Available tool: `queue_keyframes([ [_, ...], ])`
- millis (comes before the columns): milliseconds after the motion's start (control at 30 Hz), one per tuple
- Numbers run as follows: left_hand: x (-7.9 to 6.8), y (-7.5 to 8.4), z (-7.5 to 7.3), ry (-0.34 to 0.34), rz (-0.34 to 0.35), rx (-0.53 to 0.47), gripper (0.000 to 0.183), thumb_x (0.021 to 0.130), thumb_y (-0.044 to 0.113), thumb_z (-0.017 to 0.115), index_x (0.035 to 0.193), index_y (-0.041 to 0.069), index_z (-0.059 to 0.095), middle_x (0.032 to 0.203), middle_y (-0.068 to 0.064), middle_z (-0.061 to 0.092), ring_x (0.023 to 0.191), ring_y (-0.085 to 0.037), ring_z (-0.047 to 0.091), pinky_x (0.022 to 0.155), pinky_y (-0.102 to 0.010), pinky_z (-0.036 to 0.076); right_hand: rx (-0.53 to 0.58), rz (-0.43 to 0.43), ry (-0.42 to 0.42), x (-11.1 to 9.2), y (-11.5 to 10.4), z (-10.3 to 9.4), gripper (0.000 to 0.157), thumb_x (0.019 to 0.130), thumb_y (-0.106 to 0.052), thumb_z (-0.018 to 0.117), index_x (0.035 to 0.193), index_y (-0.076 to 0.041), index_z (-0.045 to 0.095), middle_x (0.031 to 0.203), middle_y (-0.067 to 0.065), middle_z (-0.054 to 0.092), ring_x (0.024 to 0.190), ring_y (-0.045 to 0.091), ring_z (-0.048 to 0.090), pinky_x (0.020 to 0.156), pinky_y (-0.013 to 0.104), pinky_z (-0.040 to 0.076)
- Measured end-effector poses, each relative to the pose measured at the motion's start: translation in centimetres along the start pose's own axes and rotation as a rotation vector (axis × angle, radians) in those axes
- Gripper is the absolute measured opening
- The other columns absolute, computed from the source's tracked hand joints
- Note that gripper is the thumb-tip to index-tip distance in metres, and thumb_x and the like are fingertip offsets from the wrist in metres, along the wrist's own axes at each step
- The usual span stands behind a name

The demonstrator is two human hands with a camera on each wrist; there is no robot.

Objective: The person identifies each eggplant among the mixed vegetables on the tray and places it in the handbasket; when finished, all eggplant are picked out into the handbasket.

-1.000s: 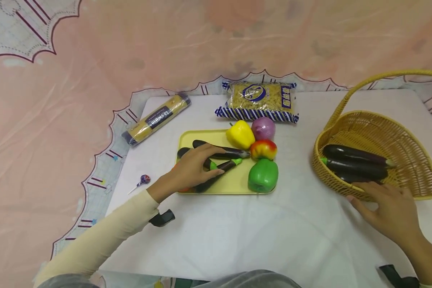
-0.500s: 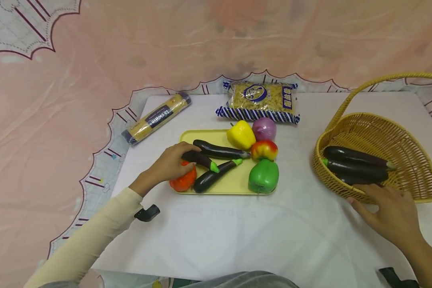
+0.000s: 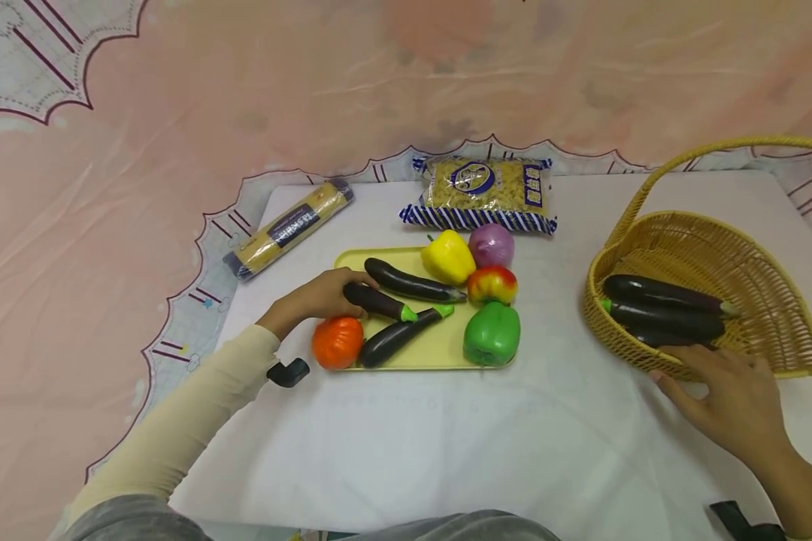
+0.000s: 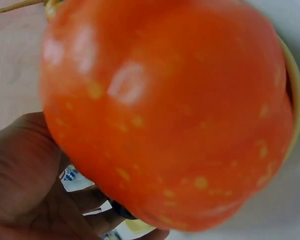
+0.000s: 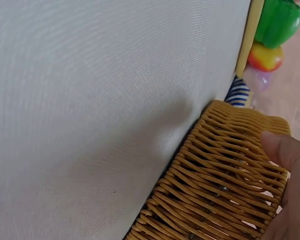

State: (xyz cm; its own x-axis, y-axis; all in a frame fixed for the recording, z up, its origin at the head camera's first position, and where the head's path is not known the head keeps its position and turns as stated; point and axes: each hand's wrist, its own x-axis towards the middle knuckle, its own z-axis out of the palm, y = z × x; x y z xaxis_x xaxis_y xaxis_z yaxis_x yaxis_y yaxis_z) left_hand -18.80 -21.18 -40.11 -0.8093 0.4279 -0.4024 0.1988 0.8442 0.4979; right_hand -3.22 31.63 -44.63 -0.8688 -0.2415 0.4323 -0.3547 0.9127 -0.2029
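My left hand (image 3: 325, 293) grips the blunt dark end of a small eggplant (image 3: 375, 302) over the left part of the yellow tray (image 3: 440, 353). Its green cap points right. One eggplant (image 3: 413, 282) lies behind it and another (image 3: 395, 338) in front. An orange-red ribbed vegetable (image 3: 337, 343) sits at the tray's left edge and fills most of the left wrist view. At the right, my right hand (image 3: 737, 398) holds the near rim of the wicker basket (image 3: 598, 315), thumb outside, fingertips hidden inside. Several eggplants (image 3: 670, 308) lie in the basket.
On the tray's right side are a yellow pepper (image 3: 449, 257), a purple onion (image 3: 492, 245), a red-yellow fruit (image 3: 492, 285) and a green pepper (image 3: 492, 334). A pasta bag (image 3: 480, 191) and a spaghetti pack (image 3: 291, 228) lie behind. The basket's tall handle (image 3: 656, 180) arches upward.
My left hand has drawn back leftward from over the eggplants and now grips the small one, which has shifted slightly. The orange-red vegetable is uncovered. The right hand stays on the basket.
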Motion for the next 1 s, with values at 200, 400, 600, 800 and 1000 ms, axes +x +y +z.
queue_keyframes([
  [200,-0.2,-0.1,0.2,0.058,0.034,0.021,0.048,0.079,0.011,0.081,0.125,0.013,0.065,0.130,-0.019,0.055,0.116,-0.036,0.050,0.105,-0.054,0.039,-0.004,0.005,0.000,0.1,-0.2,0.0,0.058,0.085,-0.060,0.064,0.104,-0.006,0.072,0.093,0.022,0.072,0.066,0.040,0.061,0.061,0.044,0.030],
  [400,-0.6,0.0,-0.2,0.120,0.073,0.026,0.047,0.078,0.010,0.082,0.121,0.008,0.064,0.125,-0.019,0.060,0.116,-0.037,0.053,0.104,-0.054,0.040,-0.003,-0.012,0.027,0.2,-0.2,-0.1,0.073,0.089,-0.073,0.046,0.103,-0.006,0.072,0.091,0.022,0.072,0.061,0.037,0.059,0.059,0.042,0.027],
  [600,-1.2,0.5,-1.0,0.142,0.092,-0.013,0.045,0.079,0.008,0.080,0.121,0.008,0.063,0.124,-0.018,0.061,0.118,-0.037,0.052,0.105,-0.055,0.040,0.000,-0.018,0.034,0.1,-0.2,-0.1,0.077,0.090,-0.075,0.041,0.102,-0.006,0.073,0.087,0.021,0.072,0.059,0.035,0.058,0.058,0.041,0.027],
  [800,-1.1,1.5,-1.6,0.178,0.135,-0.021,0.045,0.081,0.010,0.079,0.122,0.008,0.061,0.124,-0.019,0.061,0.115,-0.036,0.054,0.104,-0.053,0.041,-0.008,0.006,0.005,0.0,-0.1,-0.1,0.058,0.087,-0.061,0.062,0.104,-0.007,0.072,0.090,0.021,0.072,0.063,0.038,0.060,0.060,0.042,0.027],
  [1000,-0.4,3.2,-2.0,0.207,0.161,-0.017,0.047,0.084,0.023,0.077,0.126,0.013,0.060,0.124,-0.017,0.062,0.110,-0.033,0.056,0.100,-0.050,0.045,-0.015,0.027,-0.017,0.0,-0.1,0.0,0.052,0.083,-0.053,0.071,0.105,-0.006,0.072,0.096,0.023,0.071,0.069,0.041,0.062,0.061,0.044,0.029],
])
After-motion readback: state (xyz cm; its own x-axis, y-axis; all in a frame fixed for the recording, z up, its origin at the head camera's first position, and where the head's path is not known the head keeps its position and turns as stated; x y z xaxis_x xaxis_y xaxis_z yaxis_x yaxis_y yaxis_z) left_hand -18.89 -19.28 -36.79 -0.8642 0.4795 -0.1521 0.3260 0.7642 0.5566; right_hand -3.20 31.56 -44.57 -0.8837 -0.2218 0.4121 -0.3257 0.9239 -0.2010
